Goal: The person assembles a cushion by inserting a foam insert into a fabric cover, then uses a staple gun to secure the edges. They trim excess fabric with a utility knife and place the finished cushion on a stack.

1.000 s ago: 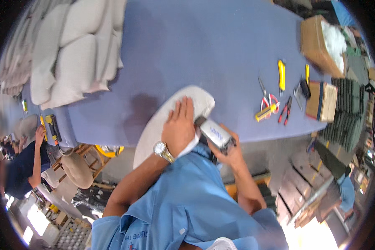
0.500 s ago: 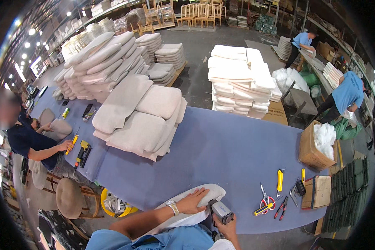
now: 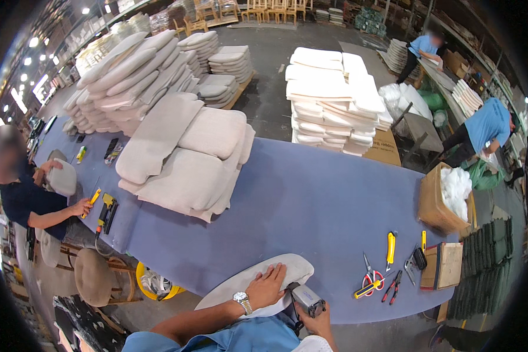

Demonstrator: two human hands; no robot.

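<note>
A light grey fabric cushion point(image 3: 293, 266) lies along the table's near edge, against my body. My left hand point(image 3: 267, 286), a watch on its wrist, rests flat on the cushion with its fingers stretched out. In my right hand point(image 3: 315, 324) is a grey-and-black staple gun point(image 3: 308, 298). The tool's front end meets the cushion's right edge, close to my left fingertips. Its nose and the cushion's underside are hidden.
Scissors point(image 3: 367, 273), a screwdriver point(image 3: 366, 288), pliers point(image 3: 396, 287) and a yellow cutter point(image 3: 391, 249) lie to the right. Beyond them stands a carton point(image 3: 429, 202) of white stuffing. Stacked cushions point(image 3: 211, 135) cover the table's middle left. A co-worker point(image 3: 26, 196) handles a cushion at far left.
My view has shifted slightly. The staple gun stays at the cushion's edge under my right hand, and my left palm still presses on top. At left, the co-worker's cushion is tipped more upright.
</note>
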